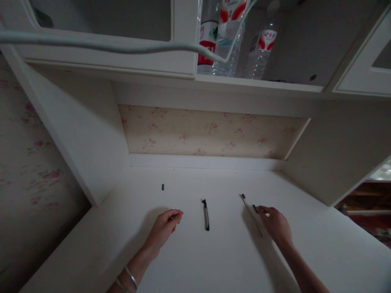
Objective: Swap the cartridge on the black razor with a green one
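My right hand [274,223] is above the white desk at the right, its thumb and fingers closed on a small dark flat piece [254,208]. Just left of it lies a thin pale stick with a dark tip [247,204], partly in the hand's shadow. My left hand [165,228] hovers over the desk with thumb and fingertips together, and nothing shows between them. Between my hands lies a slim black and grey pen-like tool [206,215]; its exact kind is unclear. Farther back on the left is a small dark green piece [163,187].
Overhead, a white cabinet [122,61] holds several plastic bottles [231,38] on its open shelf. A pale cable [128,49] hangs across its front. White side panels [82,122] flank the desk [226,260], with flowered wallpaper [195,130] behind.
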Motion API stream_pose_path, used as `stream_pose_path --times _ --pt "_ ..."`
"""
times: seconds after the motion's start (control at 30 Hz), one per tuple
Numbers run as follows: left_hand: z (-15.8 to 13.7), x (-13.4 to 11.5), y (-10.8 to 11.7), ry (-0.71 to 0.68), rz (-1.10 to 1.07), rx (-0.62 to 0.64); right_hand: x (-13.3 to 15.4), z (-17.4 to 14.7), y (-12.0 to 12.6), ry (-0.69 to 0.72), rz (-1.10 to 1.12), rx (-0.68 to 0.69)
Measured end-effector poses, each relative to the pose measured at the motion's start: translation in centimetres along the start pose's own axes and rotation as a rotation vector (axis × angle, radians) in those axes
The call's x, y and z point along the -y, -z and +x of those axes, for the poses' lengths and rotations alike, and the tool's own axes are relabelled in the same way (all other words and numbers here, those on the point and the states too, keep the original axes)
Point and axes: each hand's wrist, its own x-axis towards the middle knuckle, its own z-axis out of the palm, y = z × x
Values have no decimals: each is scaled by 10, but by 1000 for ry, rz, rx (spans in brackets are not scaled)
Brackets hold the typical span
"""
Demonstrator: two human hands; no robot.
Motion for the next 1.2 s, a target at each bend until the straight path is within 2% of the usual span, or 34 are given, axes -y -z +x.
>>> stream_pose_path --times 0.07,0.2,0.27,0.37,0.4,0.57,0.73,1.03,1.2 --pt "10 -4 8 -73 115 3 20 -6 3 46 63 -32" --pt "41 -12 32 -369 407 -31 71 -25 -2 141 269 10" --pt "60 -13 46 -418 590 -43 97 -36 -9 172 348 94" --pt "91 -7 66 -414 991 -18 131 -48 -22 175 362 207" --pt "100 -5 71 -399 1026 -19 141 -51 -26 184 347 225" --pt "135 9 89 -314 1103 -33 174 -60 -42 204 187 236" --pt "149 22 98 -251 1125 -7 184 -64 -57 246 50 232" --pt "143 27 96 -291 1027 -75 186 -63 -67 235 -13 212" --pt "126 25 83 -333 920 -170 183 -62 -69 245 52 231"
